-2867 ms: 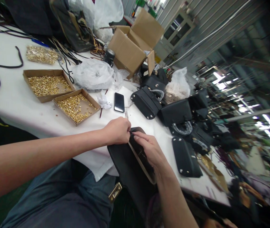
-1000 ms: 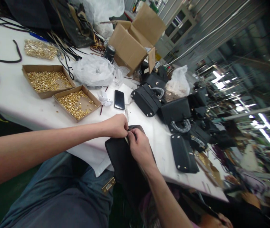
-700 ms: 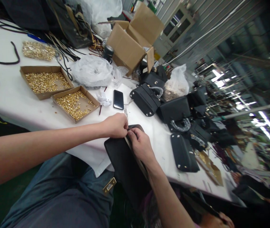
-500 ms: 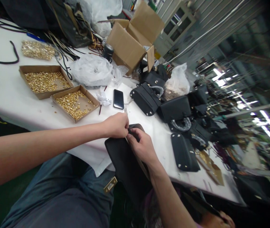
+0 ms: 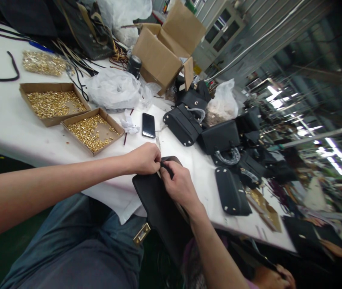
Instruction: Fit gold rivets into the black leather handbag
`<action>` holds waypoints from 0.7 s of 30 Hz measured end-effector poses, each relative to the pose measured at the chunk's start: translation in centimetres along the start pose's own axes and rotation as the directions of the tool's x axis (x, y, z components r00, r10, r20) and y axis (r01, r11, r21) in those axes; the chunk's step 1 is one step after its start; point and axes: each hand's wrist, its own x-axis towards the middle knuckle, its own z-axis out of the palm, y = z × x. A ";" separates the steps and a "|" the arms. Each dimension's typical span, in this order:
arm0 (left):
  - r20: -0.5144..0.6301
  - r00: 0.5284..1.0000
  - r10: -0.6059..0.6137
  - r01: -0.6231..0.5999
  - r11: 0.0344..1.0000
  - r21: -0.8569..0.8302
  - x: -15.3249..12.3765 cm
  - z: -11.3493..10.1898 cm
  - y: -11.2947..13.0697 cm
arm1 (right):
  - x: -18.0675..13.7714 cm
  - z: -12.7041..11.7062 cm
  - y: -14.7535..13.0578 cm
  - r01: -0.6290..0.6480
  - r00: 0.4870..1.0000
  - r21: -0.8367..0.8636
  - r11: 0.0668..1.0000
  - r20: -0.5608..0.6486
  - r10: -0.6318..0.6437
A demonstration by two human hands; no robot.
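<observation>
A black handbag (image 5: 155,202) hangs over the near edge of the white table (image 5: 17,124), a gold clasp (image 5: 141,234) showing at its lower end. My left hand (image 5: 145,158) is closed in a pinch on the bag's top edge. My right hand (image 5: 179,186) is closed on the same top edge right beside it, fingers curled over a black flap. What the fingertips press is too small to make out.
Two shallow cardboard trays of gold hardware (image 5: 91,129) (image 5: 51,102) lie left of my hands. A phone (image 5: 148,125), a crumpled plastic bag (image 5: 112,88) and an open cardboard box (image 5: 165,50) are behind. Several finished black bags (image 5: 221,137) crowd the right side.
My right hand has slid up from the bag's side to its top edge and curled shut beside the left hand. The left hand has stayed in place.
</observation>
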 end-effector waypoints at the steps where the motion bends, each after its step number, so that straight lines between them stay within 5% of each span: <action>1: 0.002 1.000 0.004 -0.004 1.000 -0.002 0.0 0.0 0.0 | 0.0 -0.1 0.0 0.003 1.000 0.008 1.000 0.005 -0.003; 12: 0.065 0.998 0.028 -0.030 0.999 0.015 -0.1 -0.5 -0.1 | 0.3 -0.8 0.5 -0.114 0.991 0.184 0.976 0.091 0.099; 21: 0.000 1.000 0.020 -0.019 0.980 0.196 -0.4 -0.4 0.0 | 0.6 -1.2 0.5 -0.178 0.980 0.205 0.962 0.124 0.155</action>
